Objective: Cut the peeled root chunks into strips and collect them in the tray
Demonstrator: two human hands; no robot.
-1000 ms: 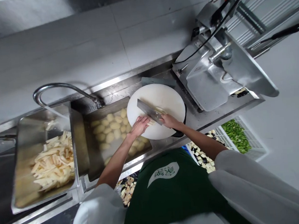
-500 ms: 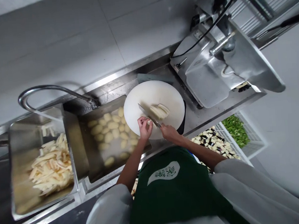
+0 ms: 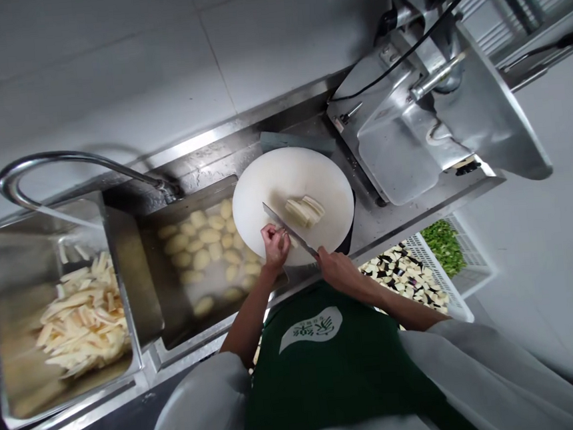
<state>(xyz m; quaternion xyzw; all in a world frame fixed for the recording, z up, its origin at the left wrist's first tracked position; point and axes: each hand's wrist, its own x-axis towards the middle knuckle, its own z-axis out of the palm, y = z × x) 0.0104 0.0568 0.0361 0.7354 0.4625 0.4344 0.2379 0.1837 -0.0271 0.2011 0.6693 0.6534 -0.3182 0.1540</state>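
Note:
A round white cutting board (image 3: 288, 175) lies on the steel counter in front of me. My right hand (image 3: 336, 269) is closed around the handle of a cleaver (image 3: 288, 229) whose blade slants across the board's near edge. My left hand (image 3: 275, 245) is curled at the blade's left side, pressing down a pale potato piece that is mostly hidden under the fingers. A small stack of cut potato slices (image 3: 305, 211) rests on the board to the right of the blade.
A sink basin (image 3: 174, 305) left of the board holds peeled potatoes (image 3: 209, 245) in water. Further left a steel tray (image 3: 5, 320) holds potato strips (image 3: 82, 316), under a curved faucet (image 3: 61, 161). A metal slicing machine (image 3: 428, 109) stands right. Crates of chopped eggplant (image 3: 407, 275) and greens (image 3: 442, 247) sit below.
The cleaver has gone from lying flat over the potato to standing on edge, then slid toward me. The cut slices came into view. My left hand drew in closer to the board's near edge.

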